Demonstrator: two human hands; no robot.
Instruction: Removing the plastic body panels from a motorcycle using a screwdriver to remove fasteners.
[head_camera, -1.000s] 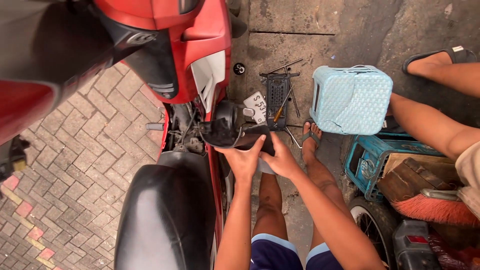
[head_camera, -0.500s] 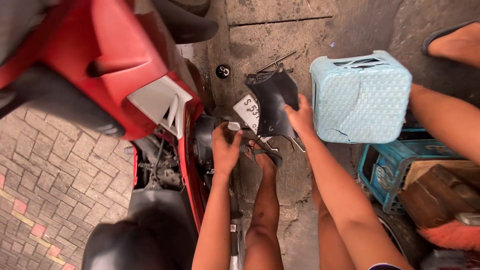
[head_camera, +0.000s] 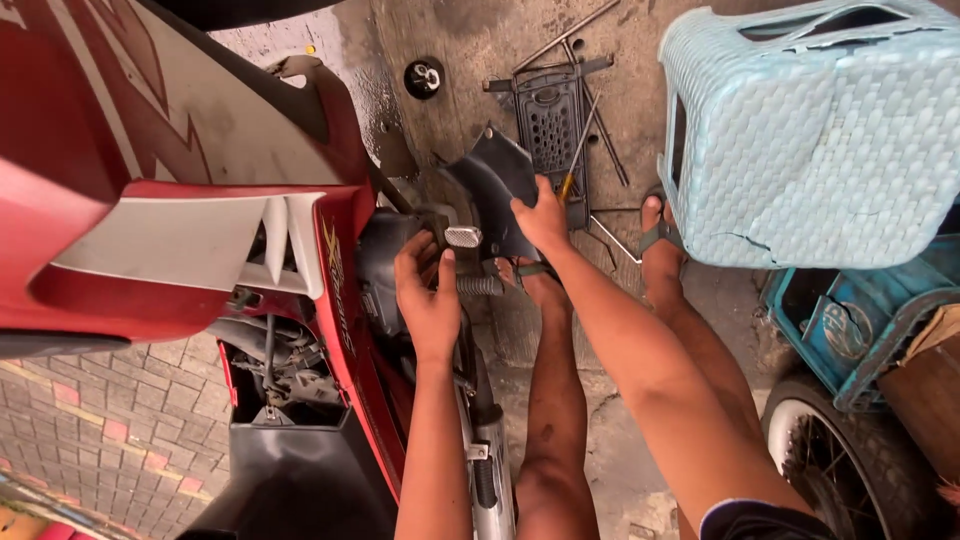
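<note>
We see a stained concrete floor (head_camera: 560, 330) carrying a black perforated plate (head_camera: 549, 120), thin metal rods (head_camera: 610, 150), a small round black cap (head_camera: 424, 77) and a pale blue woven stool (head_camera: 810, 140) at upper right.

Left hand (head_camera: 425, 300) at red motorcycle (head_camera: 180, 230), right hand (head_camera: 542, 215) on black cover (head_camera: 495, 185)

Red and white motorcycle fairing (head_camera: 150, 200), pale blue woven-pattern stool (head_camera: 820, 140), black plastic panel (head_camera: 495, 190), red-grey brick paving (head_camera: 100, 430)
</note>
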